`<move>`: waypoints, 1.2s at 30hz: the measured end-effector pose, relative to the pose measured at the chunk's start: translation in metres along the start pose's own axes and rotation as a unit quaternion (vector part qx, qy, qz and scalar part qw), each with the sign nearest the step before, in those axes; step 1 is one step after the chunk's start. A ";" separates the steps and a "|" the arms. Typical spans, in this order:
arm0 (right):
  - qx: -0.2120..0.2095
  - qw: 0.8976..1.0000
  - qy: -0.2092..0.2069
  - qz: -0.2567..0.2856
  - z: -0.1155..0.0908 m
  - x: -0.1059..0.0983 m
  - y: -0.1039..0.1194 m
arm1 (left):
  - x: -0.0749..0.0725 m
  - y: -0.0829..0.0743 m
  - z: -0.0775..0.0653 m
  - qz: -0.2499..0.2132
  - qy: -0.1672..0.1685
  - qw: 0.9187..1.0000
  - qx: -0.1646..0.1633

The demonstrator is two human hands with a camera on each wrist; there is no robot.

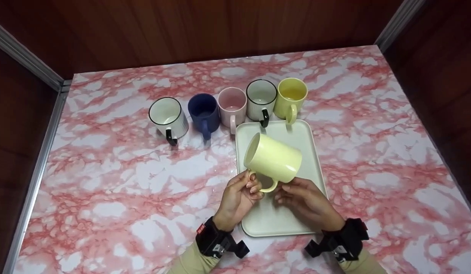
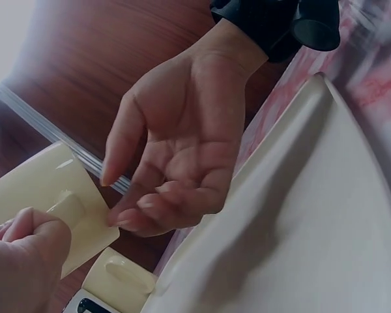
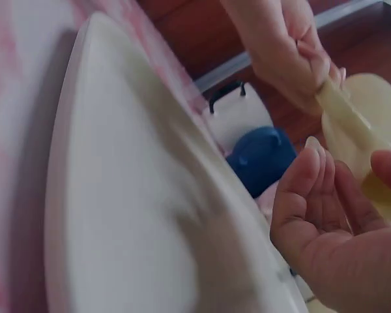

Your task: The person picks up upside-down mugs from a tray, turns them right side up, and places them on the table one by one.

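A pale yellow mug (image 1: 275,158) is held tilted on its side above a cream tray (image 1: 258,219), its mouth facing left and its handle downward. My left hand (image 1: 239,196) pinches that handle between thumb and curled fingers. Close by the mug's base is my right hand (image 1: 309,199), its fingers loosely bent with nothing gripped. In the left wrist view the right hand (image 2: 182,140) shows an upturned palm, fingertips right at the mug's (image 2: 26,176) edge. The right wrist view shows the left hand (image 3: 283,55) gripping the handle beyond the right hand's fingers (image 3: 306,189).
Behind the tray several mugs stand upright in a row: a white one with black rim (image 1: 168,118), a blue one (image 1: 203,114), a pink one (image 1: 232,106), another white one (image 1: 261,99) and a yellow one (image 1: 291,99). Dark wood-like panels (image 1: 220,30) enclose the marbled table (image 1: 125,190).
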State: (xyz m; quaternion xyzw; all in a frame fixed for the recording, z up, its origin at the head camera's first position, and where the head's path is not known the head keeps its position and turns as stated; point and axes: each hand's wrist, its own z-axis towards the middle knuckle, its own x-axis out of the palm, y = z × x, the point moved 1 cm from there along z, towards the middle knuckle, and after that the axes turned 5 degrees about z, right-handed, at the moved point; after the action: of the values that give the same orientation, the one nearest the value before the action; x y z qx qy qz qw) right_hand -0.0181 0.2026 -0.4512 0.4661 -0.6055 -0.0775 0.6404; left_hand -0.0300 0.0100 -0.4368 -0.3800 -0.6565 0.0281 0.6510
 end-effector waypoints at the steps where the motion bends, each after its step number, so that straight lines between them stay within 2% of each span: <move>1: -0.002 1.000 -0.002 0.002 0.000 0.002 -0.001 | 0.000 0.000 0.000 -0.002 0.000 1.000 0.000; 6: -0.022 0.999 -0.005 0.033 0.001 0.012 -0.006 | 0.003 0.002 0.000 -0.008 -0.008 1.000 -0.002; 12: -0.071 0.993 -0.005 0.097 0.004 0.021 -0.016 | 0.006 0.002 0.001 -0.017 -0.014 1.000 0.000; 16: -0.095 0.984 0.042 0.147 0.005 0.024 -0.021 | 0.008 0.003 0.000 -0.023 0.002 1.000 0.005; 21: -0.109 0.968 0.113 0.196 0.006 0.023 -0.024 | 0.010 0.003 0.000 -0.034 0.029 0.999 -0.003; 30: -0.138 0.954 0.174 0.199 0.006 0.024 -0.024 | 0.010 0.004 -0.001 -0.023 0.063 0.998 -0.002; 36: -0.142 0.950 0.192 0.198 0.005 0.025 -0.022 | 0.009 0.005 -0.001 0.001 0.078 0.997 0.009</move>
State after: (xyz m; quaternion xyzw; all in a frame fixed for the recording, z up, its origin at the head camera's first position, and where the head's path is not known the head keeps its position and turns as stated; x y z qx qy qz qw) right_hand -0.0053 0.1709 -0.4497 0.2465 -0.5337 0.0569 0.8070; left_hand -0.0259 0.0183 -0.4323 -0.3764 -0.6028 0.0048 0.7035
